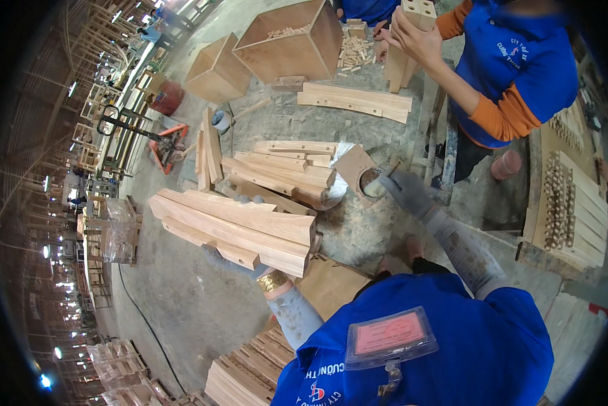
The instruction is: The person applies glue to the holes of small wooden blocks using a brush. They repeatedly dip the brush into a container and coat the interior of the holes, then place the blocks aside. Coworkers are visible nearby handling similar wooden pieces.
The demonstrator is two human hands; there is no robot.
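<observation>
My left hand [227, 262], in a grey glove, is wrapped round a bundle of pale wooden slats [240, 227], with fingertips showing over the far side. The slats lie together lengthwise, their ends toward the middle of the view. My right hand [409, 194], also gloved, is closed on a small brush [378, 186]. Its bristle end is at the round opening of a dark pot [370, 180] set in a square wooden board [353, 166]. Whether the bristles touch the pot's contents I cannot tell. Just beyond the bundle, more slats [287, 176] rest in a stack.
Two plywood boxes [290, 44] stand at the back, beside a heap of wooden dowels [358, 54]. A co-worker [514, 61] at far right holds wooden blocks [404, 64]. Dowelled slats [568, 203] lie at right, stacked slats [250, 369] at lower left. An orange pallet jack [168, 145] stands left.
</observation>
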